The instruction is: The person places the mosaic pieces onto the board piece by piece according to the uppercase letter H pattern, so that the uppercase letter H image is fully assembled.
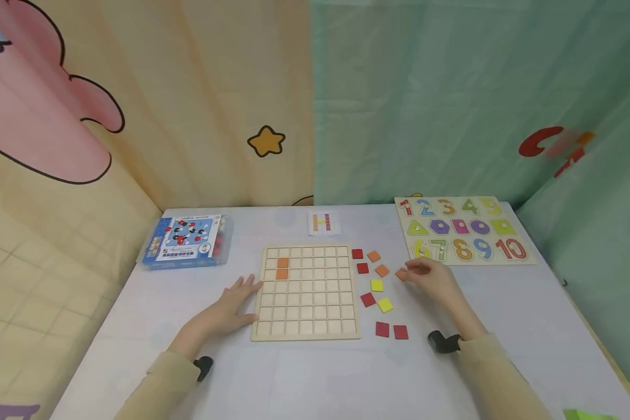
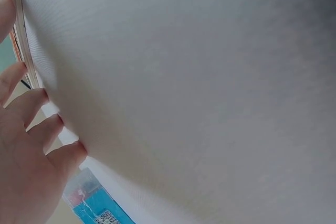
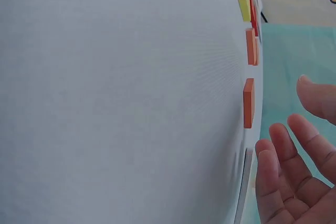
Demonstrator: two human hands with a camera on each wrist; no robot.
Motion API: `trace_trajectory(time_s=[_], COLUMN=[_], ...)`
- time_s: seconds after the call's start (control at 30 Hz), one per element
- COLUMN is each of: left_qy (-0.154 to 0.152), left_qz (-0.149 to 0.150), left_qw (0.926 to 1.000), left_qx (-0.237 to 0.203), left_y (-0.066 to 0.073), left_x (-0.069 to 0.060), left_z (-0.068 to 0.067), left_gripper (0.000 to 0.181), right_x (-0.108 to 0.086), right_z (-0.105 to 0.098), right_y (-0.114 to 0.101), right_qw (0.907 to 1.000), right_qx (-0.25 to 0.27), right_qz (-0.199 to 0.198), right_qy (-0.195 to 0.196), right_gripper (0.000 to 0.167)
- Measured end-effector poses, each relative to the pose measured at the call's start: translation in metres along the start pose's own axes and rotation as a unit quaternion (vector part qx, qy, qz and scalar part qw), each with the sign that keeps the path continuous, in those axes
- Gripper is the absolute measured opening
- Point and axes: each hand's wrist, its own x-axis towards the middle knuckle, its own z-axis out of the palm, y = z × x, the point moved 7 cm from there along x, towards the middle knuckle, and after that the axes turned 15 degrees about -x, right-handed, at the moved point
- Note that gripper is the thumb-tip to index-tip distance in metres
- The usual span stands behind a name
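Observation:
The left hand [image 1: 224, 309] lies spread at the left edge of a wooden grid board [image 1: 307, 337], its fingertips and thumb touching the frame. Two orange tiles [image 1: 282, 268] sit one below the other in the grid's upper left. My right hand [image 1: 433, 283] is over a loose orange tile [image 1: 401, 274] right of the board. In the right wrist view, this hand [image 3: 302, 166] has thumb and fingers apart, and the orange tile [image 3: 248, 103] lies flat on the table. Beside the board are two more orange tiles [image 1: 381, 270], two yellow tiles [image 1: 377, 286] and several red tiles [image 1: 368, 299].
A small pattern card [image 1: 324, 223] lies behind the board. The boxed set [image 1: 186, 240] is at the back left. A number and shape puzzle board [image 1: 459, 230] lies at the back right, close to the right hand. Curtains hang behind the table. A green object [image 1: 588, 415] shows at the lower right.

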Motion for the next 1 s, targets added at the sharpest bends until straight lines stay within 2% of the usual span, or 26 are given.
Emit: trace_trajectory(time_s=[0.17,0.4,0.63,0.77,1.0], left_qy=[0.001,0.002,0.006,0.008,0.006], left_qz=[0.006,0.001,-0.002,0.001,0.000], left_qw=[1.0000,1.0000,1.0000,1.0000,0.9999], left_qx=[-0.001,-0.008,-0.003,-0.002,-0.009], left_y=[0.000,-0.001,-0.001,0.000,0.001], left_x=[0.000,-0.001,-0.001,0.000,-0.001], left_z=[0.000,-0.001,0.000,-0.001,-0.001], left_gripper=[0.076,0.076,0.076,0.076,0.076], right_x=[-0.001,0.005,0.008,0.009,0.009], right_z=[-0.001,0.002,0.009,0.011,0.014], right_y=[0.007,0.005,-0.001,-0.005,-0.008], right_qw=[0.9999,0.9999,0.9981,0.9954,0.9938], right_qx=[-0.009,-0.009,-0.061,-0.094,-0.109], right_qz=[-0.001,-0.002,-0.001,-0.007,-0.014], right_qy=[0.007,0.005,0.002,0.016,0.020], right_gripper=[0.041,0.041,0.037,0.034,0.034])
